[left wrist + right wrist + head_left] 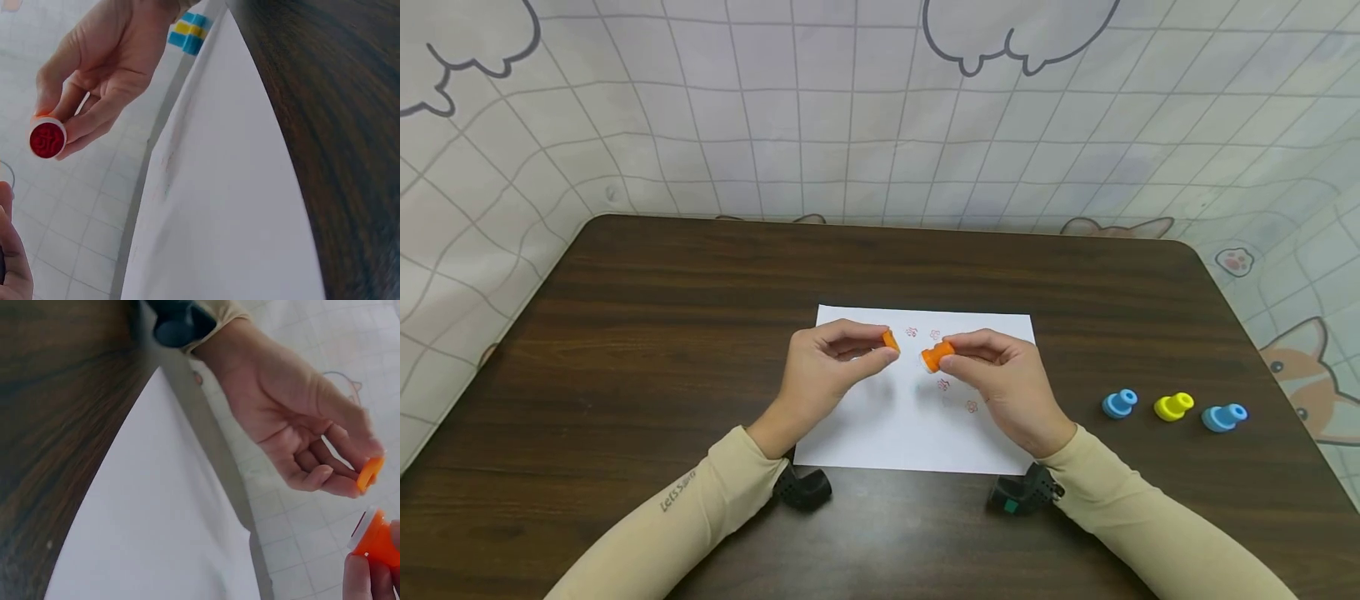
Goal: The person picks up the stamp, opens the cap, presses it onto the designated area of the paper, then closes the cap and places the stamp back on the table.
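Observation:
My right hand pinches an orange toy stamp above the paper. In the left wrist view the stamp's round red face with a raised pattern points toward that camera. An orange cap is pinched between thumb and fingers of my left hand; the right wrist view shows the cap a short gap from the stamp's white-rimmed end. Beneath both hands lies a white sheet of paper bearing several small red and orange prints.
To the right on the dark wooden table stand a blue stamp, a yellow stamp and another blue stamp in a row. A white gridded cloth hangs behind the table's far edge.

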Tool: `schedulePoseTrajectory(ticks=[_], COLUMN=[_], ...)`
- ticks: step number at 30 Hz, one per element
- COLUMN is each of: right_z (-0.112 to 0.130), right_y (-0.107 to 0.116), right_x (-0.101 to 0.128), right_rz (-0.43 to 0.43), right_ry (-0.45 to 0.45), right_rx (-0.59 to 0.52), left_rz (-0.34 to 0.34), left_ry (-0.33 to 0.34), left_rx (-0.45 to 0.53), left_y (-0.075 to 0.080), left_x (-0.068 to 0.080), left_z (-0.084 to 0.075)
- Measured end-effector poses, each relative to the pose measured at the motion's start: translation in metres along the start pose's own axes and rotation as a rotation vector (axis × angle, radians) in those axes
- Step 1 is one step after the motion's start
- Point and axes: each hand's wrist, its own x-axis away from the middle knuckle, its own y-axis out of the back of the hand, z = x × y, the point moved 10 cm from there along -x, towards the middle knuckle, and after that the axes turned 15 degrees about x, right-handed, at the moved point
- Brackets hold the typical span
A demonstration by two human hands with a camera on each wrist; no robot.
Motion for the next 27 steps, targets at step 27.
schedulePoseTrajectory(ticks=[27], right_z=[-0.007], right_y=[-0.012], right_x=[0.0], right_rz=[0.04], right_ry=[0.068], right_rx=[0.294], left_rz=[-0.054], left_ry=[0.165], left_rx=[0.227], left_y=[0.016], left_x=[-0.006], left_z=[0.026])
